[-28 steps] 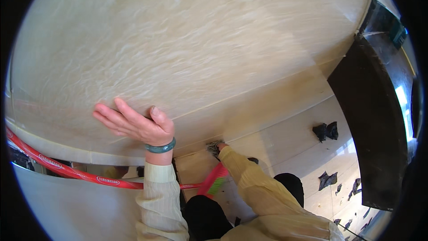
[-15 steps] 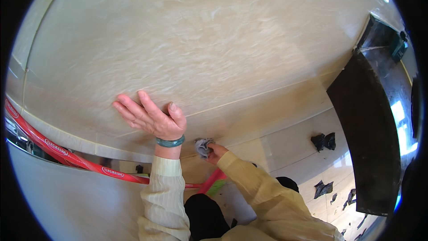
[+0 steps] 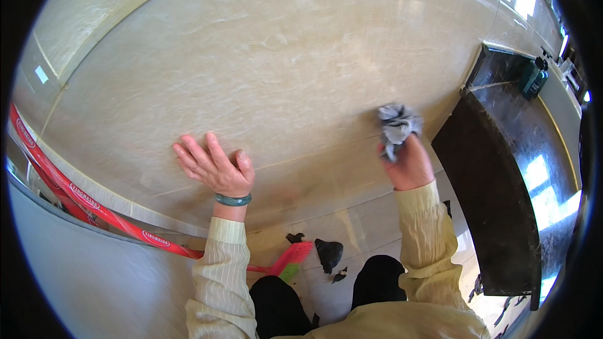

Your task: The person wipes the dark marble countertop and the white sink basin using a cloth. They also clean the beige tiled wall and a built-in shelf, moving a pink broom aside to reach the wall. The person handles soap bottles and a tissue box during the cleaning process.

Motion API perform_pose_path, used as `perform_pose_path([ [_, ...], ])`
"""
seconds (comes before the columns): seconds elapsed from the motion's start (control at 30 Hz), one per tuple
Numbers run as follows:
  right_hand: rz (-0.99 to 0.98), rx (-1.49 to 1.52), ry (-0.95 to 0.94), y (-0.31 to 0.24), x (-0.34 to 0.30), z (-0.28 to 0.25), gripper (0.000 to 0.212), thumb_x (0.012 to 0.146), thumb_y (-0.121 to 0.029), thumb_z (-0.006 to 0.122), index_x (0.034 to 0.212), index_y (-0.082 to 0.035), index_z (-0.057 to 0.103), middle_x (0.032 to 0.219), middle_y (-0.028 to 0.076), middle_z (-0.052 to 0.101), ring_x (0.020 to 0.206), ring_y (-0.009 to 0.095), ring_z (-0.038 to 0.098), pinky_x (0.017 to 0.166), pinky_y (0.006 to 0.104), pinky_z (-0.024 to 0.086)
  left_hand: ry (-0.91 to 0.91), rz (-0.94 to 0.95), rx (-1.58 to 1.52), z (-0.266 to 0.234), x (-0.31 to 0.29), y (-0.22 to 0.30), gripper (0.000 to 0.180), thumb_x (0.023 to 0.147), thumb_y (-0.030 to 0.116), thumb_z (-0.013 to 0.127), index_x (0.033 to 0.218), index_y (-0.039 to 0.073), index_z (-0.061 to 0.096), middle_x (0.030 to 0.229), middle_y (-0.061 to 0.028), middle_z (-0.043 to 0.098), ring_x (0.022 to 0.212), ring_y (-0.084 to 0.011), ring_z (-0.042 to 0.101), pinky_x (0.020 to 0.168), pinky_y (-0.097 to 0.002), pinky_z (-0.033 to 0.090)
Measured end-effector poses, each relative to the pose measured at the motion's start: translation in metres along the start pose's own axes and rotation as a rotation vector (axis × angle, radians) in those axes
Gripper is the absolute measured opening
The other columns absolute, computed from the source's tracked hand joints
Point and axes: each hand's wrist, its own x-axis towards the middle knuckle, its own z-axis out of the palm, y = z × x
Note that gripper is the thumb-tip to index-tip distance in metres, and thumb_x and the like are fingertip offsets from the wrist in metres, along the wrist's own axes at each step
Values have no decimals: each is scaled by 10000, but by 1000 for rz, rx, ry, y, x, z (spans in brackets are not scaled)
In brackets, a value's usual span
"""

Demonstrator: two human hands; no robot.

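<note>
Flat against the beige marbled wall panel [image 3: 282, 75] rests my left hand [image 3: 218, 168], its fingers spread and nothing in them. A green bangle [image 3: 233, 200] circles that wrist. Farther right, my right hand [image 3: 408, 162] grips a crumpled grey cloth [image 3: 398, 127] held at the panel's lower right part. The cloth is slightly blurred, and the fingertips are partly hidden behind it.
A dark counter [image 3: 502, 169] with a glossy top stands at the right, a dark green pump bottle [image 3: 533, 78] on it. Red-wrapped poles [image 3: 113, 213] slant along the left. A pink and green broom head [image 3: 293, 258] and black scraps [image 3: 328, 255] lie on the tiled floor.
My right hand has moved up and right with the cloth, from low beside my left wrist to the panel's right part. The left hand stays on the panel. The view has shifted.
</note>
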Motion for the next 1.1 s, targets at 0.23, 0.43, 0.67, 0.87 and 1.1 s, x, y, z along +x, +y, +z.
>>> perform_pose_path([
  [0.23, -1190, -1072, 133, 47, 9, 48, 391, 790, 120, 503, 1143, -45, 533, 956, 58, 531, 881, 167, 552, 720, 284, 487, -24, 18, 39, -4, 2, -1, 601, 957, 433, 300, 1360, -5, 382, 1479, -260, 230, 1364, -471, 180, 1061, -568, 168],
  [0.43, -1135, -1652, -365, 121, -21, 58, 329, 688, -43, 594, 981, -171, 673, 944, 17, 572, 900, 201, 550, 758, 360, 407, -32, 10, 22, -2, 0, 1, 599, 954, 431, 305, 1372, 7, 370, 1478, -256, 235, 1356, -476, 192, 1058, -570, 173],
  [0.67, -1280, -1489, 81, 30, 11, 43, 479, 658, 149, 535, 1101, -15, 617, 977, 142, 562, 988, 291, 520, 862, 388, 441, -37, 11, 25, -3, -3, -3, 594, 954, 422, 317, 1392, 23, 346, 1482, -255, 228, 1360, -476, 185, 1053, -580, 166],
  [0.87, -1361, -1171, 321, 22, 34, 63, 430, 801, 100, 530, 1215, -18, 534, 1155, 128, 452, 1052, 262, 504, 928, 355, 421, -26, 13, 12, -3, -2, -1, 579, 955, 411, 324, 1391, 30, 350, 1480, -256, 231, 1360, -482, 180, 1054, -587, 158],
  [1.1, -1259, -1693, -531, 125, -17, 93, 354, 709, -113, 577, 1059, -139, 631, 1030, 43, 551, 958, 225, 536, 781, 351, 422, -25, -23, -20, 1, -5, -3, 551, 953, 414, 334, 1386, 76, 369, 1469, -237, 269, 1353, -477, 204, 1047, -589, 186],
])
